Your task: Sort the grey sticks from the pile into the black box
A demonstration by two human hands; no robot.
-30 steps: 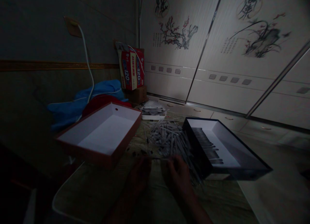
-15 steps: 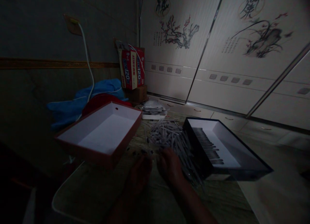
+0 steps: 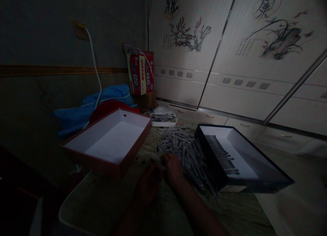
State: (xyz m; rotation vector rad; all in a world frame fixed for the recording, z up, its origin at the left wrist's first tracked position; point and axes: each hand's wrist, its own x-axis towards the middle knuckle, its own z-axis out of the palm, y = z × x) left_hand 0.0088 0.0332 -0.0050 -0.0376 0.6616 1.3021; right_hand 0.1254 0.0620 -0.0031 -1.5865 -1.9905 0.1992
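In dim light, my left hand (image 3: 148, 183) and my right hand (image 3: 173, 169) are close together over the table, near several small black pieces (image 3: 143, 161). Both have their fingers bent. A thin pale item (image 3: 160, 167) shows between their fingertips; its details are too dark to make out. Just beyond my right hand lies a heap of pale pen-like sticks (image 3: 178, 144). To its right, a dark box (image 3: 258, 154) with a white inside holds a row of similar sticks (image 3: 221, 154). On the left sits a red box (image 3: 135, 145) with a bare white inside.
Behind the heap is a white tray (image 3: 165, 123) with more sticks. A blue cloth (image 3: 74, 115) and a red round object (image 3: 109, 105) lie behind the red box. A red carton (image 3: 140, 72) stands in the corner beside a white cabinet (image 3: 178, 89). A white cable (image 3: 94, 65) hangs down.
My right hand has moved slightly left and up, nearer my left hand. The pale item between the fingertips shows more clearly. The whole view has shifted slightly.
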